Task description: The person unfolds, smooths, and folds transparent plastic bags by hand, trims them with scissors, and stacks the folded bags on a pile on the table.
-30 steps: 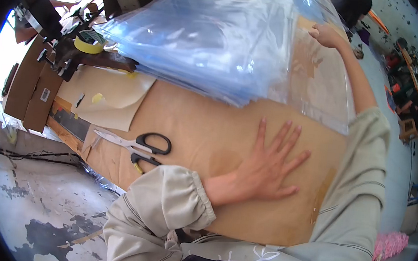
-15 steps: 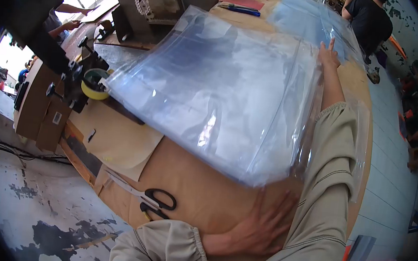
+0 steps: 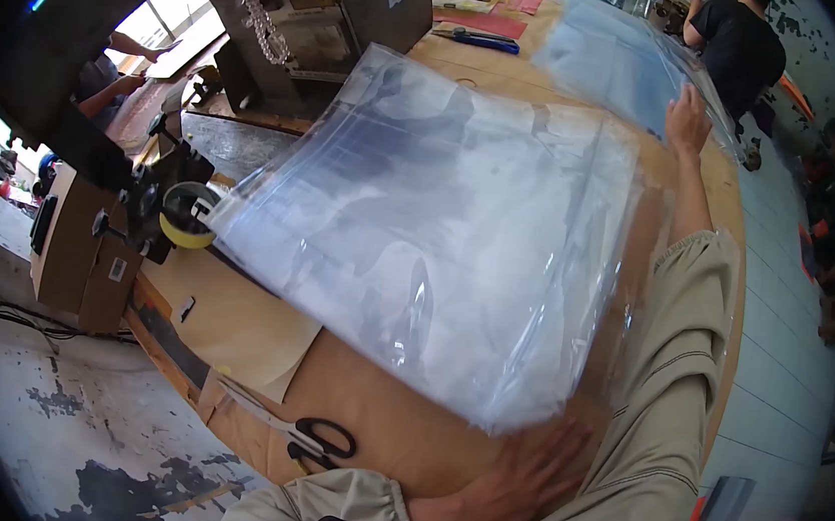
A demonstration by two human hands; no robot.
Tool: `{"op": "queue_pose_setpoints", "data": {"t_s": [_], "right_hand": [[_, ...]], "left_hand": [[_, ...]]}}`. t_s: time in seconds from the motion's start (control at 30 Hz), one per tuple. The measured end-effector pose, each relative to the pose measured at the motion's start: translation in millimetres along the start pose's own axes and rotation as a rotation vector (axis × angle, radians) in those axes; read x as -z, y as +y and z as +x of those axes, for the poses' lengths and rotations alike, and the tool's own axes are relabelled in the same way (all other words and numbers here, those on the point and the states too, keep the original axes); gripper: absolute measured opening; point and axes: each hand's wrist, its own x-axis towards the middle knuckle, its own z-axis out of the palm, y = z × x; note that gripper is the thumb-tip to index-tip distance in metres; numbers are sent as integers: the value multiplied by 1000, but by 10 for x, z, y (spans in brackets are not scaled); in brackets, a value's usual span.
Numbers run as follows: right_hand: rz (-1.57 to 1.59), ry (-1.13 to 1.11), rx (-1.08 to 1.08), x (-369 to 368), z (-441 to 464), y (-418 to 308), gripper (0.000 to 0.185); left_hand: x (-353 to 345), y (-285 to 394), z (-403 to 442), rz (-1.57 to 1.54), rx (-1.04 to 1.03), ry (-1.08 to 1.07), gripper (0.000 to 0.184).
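Observation:
A stack of clear plastic sheets (image 3: 440, 233) spreads across the brown-papered table, its left corner close to the machine. My left hand (image 3: 522, 482) lies flat on the brown paper with fingers spread, just below the stack's near corner. At the far right, my right hand (image 3: 689, 124) is at the edge of a bluish plastic sheet pile (image 3: 613, 53). Its fingers are drawn together and look closed on the edge of a sheet, though the fingertips are small in view. Black-handled scissors (image 3: 325, 439) lie left of my left hand.
A dark machine (image 3: 168, 191) with a roll of yellow tape (image 3: 186, 228) stands at the left. A blue-handled cutting tool (image 3: 477, 39) lies at the back. Stiff tan paper (image 3: 240, 329) covers the left table edge. Another person (image 3: 739, 50) is at the far right.
My right hand has shifted slightly right and down, and its stretched fingers have drawn together. The clear stack's near corner appears lower, close to my left hand, which stays flat. The view has tilted slightly.

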Motion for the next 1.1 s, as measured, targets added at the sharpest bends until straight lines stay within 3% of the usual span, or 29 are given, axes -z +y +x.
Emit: {"op": "queue_pose_setpoints", "data": {"t_s": [0.07,0.23,0.4,0.5,0.6,0.67,0.73,0.77,0.83,0.87,0.93,1.0,1.1], "right_hand": [[-17,217,44,309,16,109,40],[-49,678,276,1543,56,554,40],[59,892,266,2866,-187,964,33],[3,845,445,3943,-588,1089,30],[58,615,530,4931,-937,1287,34],[162,473,585,5417,-1109,1444,35],[264,336,643,5807,-1196,1593,36],[320,268,664,5917,-1254,1681,37],[359,50,649,5793,-1242,1796,38],[468,-61,644,5696,-1459,1371,38],[853,-546,443,5366,-1719,961,35],[857,-489,714,4952,-2128,308,26],[828,-179,768,4304,-2844,-284,21]], "left_hand": [[76,7,10,-152,12,-50,65],[-116,0,-23,-97,-24,116,71],[-218,-10,-52,13,-57,214,70],[-285,-31,-68,77,-69,277,71],[-232,-13,-77,47,-18,266,71],[-221,-78,-64,-337,-16,472,62],[-73,-83,-80,-942,125,616,51],[23,-27,-169,-1039,136,593,49],[304,92,-355,-1223,161,547,46],[294,94,-440,-1332,95,427,49],[427,306,-683,-1436,107,281,52],[498,460,-947,-1450,143,198,55],[431,449,-1292,-1215,251,218,60]]}}
